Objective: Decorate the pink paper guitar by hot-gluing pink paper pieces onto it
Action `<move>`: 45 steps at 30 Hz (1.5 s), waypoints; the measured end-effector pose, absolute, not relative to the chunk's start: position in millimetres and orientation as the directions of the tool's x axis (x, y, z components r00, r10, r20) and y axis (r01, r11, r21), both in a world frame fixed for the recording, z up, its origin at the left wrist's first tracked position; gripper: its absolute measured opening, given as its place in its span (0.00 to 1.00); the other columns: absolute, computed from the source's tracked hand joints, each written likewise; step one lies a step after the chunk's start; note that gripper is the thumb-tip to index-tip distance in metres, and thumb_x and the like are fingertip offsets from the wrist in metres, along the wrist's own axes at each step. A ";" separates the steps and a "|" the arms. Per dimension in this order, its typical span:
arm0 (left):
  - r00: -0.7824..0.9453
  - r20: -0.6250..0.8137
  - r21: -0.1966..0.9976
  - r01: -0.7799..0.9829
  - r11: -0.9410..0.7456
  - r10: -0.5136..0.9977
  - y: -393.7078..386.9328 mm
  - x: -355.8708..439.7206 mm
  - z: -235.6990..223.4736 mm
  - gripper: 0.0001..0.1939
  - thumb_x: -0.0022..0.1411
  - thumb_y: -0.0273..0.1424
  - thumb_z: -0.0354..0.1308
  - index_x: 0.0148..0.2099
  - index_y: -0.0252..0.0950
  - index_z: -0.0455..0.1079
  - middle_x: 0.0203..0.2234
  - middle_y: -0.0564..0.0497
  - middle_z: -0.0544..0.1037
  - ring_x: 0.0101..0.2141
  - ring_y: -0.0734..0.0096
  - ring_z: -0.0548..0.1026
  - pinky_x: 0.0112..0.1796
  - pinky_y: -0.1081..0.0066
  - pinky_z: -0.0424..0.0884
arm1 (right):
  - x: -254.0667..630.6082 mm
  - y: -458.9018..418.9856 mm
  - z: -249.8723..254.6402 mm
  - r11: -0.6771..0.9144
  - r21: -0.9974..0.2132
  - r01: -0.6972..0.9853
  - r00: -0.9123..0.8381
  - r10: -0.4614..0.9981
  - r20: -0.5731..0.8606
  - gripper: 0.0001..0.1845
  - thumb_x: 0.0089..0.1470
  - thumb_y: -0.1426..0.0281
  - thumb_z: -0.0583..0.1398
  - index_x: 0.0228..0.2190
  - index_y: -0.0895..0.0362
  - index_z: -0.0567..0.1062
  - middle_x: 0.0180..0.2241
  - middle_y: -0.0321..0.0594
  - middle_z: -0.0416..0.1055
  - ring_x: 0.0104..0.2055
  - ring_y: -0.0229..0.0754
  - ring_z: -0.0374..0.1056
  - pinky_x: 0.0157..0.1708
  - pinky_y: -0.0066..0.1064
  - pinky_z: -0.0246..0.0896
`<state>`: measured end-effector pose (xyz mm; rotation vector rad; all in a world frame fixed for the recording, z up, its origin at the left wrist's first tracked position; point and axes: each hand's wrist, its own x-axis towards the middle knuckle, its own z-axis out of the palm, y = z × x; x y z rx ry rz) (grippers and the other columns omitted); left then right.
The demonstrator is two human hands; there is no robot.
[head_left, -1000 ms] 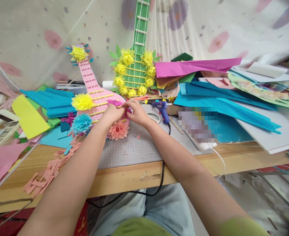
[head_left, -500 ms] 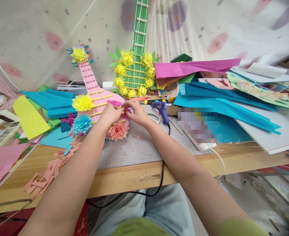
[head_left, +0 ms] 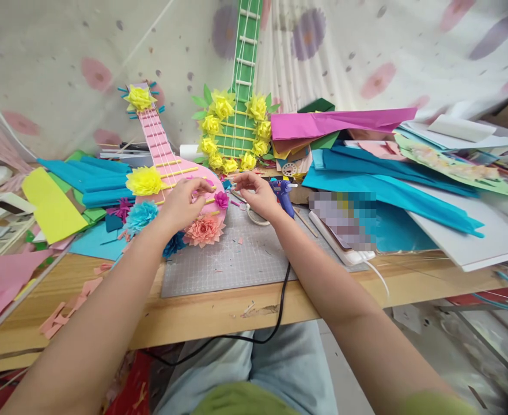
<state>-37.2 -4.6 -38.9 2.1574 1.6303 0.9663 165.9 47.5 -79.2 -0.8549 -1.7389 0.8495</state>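
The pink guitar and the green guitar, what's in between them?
A white roll shows between the pink guitar and the green guitar in the head view.

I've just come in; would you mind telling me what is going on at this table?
The person's left hand is over the body of a pink guitar-shaped craft; the right hand is just past its edge, near a blue glue gun. Both are loosely open, with nothing clearly held. A magenta flower and a coral flower sit at the craft's lower right, and a green guitar-shaped craft stands behind.
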 end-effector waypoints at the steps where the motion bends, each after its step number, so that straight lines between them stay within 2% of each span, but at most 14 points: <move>1: 0.200 0.351 0.526 0.766 -0.369 0.915 -6.3 -33.7 -39.7 0.13 0.53 0.24 0.48 0.40 0.38 0.70 0.42 0.48 0.78 0.46 0.62 0.72 0.47 0.62 0.68 | 170.7 44.8 -81.9 0.501 -0.848 0.171 -0.268 0.852 0.449 0.17 0.41 0.77 0.51 0.34 0.55 0.71 0.33 0.38 0.74 0.37 0.39 0.70 0.44 0.36 0.65; 7: 0.335 0.287 0.357 0.832 -0.425 0.897 -6.0 -28.4 -42.4 0.17 0.55 0.23 0.44 0.43 0.37 0.70 0.43 0.46 0.76 0.49 0.59 0.69 0.52 0.58 0.65 | 202.0 30.0 -94.7 0.438 -0.841 0.318 -0.261 0.893 0.366 0.17 0.38 0.77 0.50 0.31 0.56 0.72 0.28 0.36 0.73 0.32 0.37 0.69 0.38 0.32 0.63; 12: 0.305 0.293 0.311 0.866 -0.392 0.906 -4.9 -37.1 -43.0 0.15 0.55 0.24 0.45 0.40 0.39 0.69 0.38 0.49 0.79 0.47 0.60 0.71 0.52 0.60 0.64 | 212.8 25.3 -90.0 0.430 -0.799 0.421 -0.300 0.897 0.324 0.17 0.38 0.77 0.51 0.31 0.56 0.73 0.27 0.36 0.72 0.30 0.37 0.67 0.36 0.30 0.61; 15: 0.179 0.273 0.358 0.893 -0.273 0.945 -5.6 -42.7 -38.9 0.14 0.53 0.24 0.47 0.39 0.40 0.69 0.33 0.51 0.80 0.44 0.61 0.73 0.49 0.63 0.66 | 216.9 24.3 -85.6 0.434 -0.756 0.490 -0.302 0.898 0.319 0.15 0.40 0.76 0.52 0.31 0.57 0.74 0.27 0.36 0.72 0.29 0.37 0.66 0.35 0.30 0.60; 18: -0.045 0.239 0.417 0.907 -0.061 0.970 -1.8 -51.1 -32.8 0.15 0.54 0.27 0.49 0.44 0.39 0.68 0.34 0.50 0.81 0.41 0.61 0.75 0.45 0.63 0.68 | 221.9 22.2 -80.3 0.420 -0.713 0.561 -0.276 0.907 0.317 0.09 0.43 0.72 0.53 0.28 0.57 0.73 0.26 0.36 0.72 0.28 0.36 0.64 0.33 0.29 0.57; 21: -0.205 0.241 0.379 0.920 0.103 0.949 6.1 -59.3 -28.0 0.14 0.56 0.31 0.52 0.45 0.39 0.68 0.39 0.47 0.80 0.41 0.58 0.75 0.45 0.60 0.68 | 226.2 19.6 -72.6 0.394 -0.676 0.624 -0.247 0.919 0.307 0.06 0.46 0.68 0.55 0.25 0.57 0.70 0.24 0.35 0.70 0.27 0.36 0.62 0.31 0.29 0.54; 23: -0.222 0.265 0.314 0.940 0.134 0.938 11.3 -61.7 -27.2 0.11 0.55 0.32 0.54 0.41 0.39 0.70 0.38 0.46 0.80 0.43 0.55 0.74 0.46 0.58 0.67 | 229.7 18.3 -67.0 0.372 -0.645 0.667 -0.244 0.928 0.282 0.07 0.47 0.66 0.57 0.24 0.56 0.68 0.23 0.35 0.68 0.26 0.36 0.61 0.30 0.29 0.52; 25: -0.194 0.291 0.254 0.960 0.120 0.937 15.6 -61.2 -29.0 0.08 0.54 0.35 0.57 0.37 0.39 0.71 0.36 0.45 0.79 0.46 0.50 0.72 0.48 0.54 0.65 | 235.5 17.7 -62.4 0.347 -0.627 0.698 -0.288 0.937 0.198 0.08 0.48 0.65 0.58 0.23 0.56 0.67 0.22 0.34 0.67 0.26 0.36 0.60 0.29 0.29 0.51; 28: -0.150 0.338 0.245 0.967 0.067 0.929 21.9 -58.7 -36.0 0.11 0.50 0.40 0.62 0.31 0.39 0.71 0.34 0.42 0.77 0.48 0.43 0.68 0.49 0.49 0.63 | 250.3 18.1 -58.0 0.263 -0.655 0.708 -0.385 0.922 -0.045 0.14 0.51 0.61 0.57 0.20 0.55 0.65 0.18 0.33 0.65 0.21 0.35 0.60 0.26 0.29 0.53; 31: -0.121 0.390 0.297 0.955 0.000 0.913 29.5 -58.1 -44.5 0.13 0.47 0.43 0.65 0.29 0.40 0.71 0.33 0.42 0.75 0.48 0.43 0.67 0.49 0.48 0.61 | 268.3 18.3 -53.9 0.150 -0.679 0.718 -0.403 0.886 -0.230 0.20 0.53 0.55 0.56 0.19 0.55 0.65 0.16 0.35 0.67 0.19 0.35 0.61 0.23 0.29 0.55; 35: -0.028 0.404 0.278 0.956 -0.093 0.914 36.6 -58.4 -50.9 0.10 0.47 0.40 0.64 0.31 0.42 0.74 0.34 0.43 0.75 0.49 0.44 0.65 0.50 0.49 0.60 | 284.0 15.2 -44.9 0.036 -0.605 0.795 -0.314 0.878 -0.360 0.23 0.50 0.51 0.59 0.18 0.55 0.67 0.19 0.39 0.70 0.20 0.37 0.64 0.22 0.30 0.55; 41: -0.020 0.392 0.265 0.960 -0.092 0.920 33.8 -52.9 -49.3 0.07 0.50 0.37 0.60 0.31 0.42 0.77 0.34 0.44 0.77 0.47 0.46 0.67 0.49 0.50 0.62 | 289.2 14.6 -40.1 0.042 -0.409 0.911 -0.179 0.936 -0.302 0.25 0.50 0.48 0.60 0.17 0.55 0.67 0.18 0.38 0.67 0.21 0.37 0.61 0.23 0.32 0.51; 45: -0.068 0.399 0.298 0.953 -0.059 0.915 30.9 -50.5 -46.5 0.08 0.51 0.36 0.59 0.31 0.41 0.78 0.34 0.44 0.79 0.47 0.47 0.69 0.49 0.51 0.63 | 293.1 21.1 -48.1 0.059 -0.354 0.934 -0.133 0.973 -0.190 0.23 0.48 0.48 0.61 0.20 0.55 0.68 0.21 0.38 0.68 0.24 0.38 0.61 0.24 0.31 0.49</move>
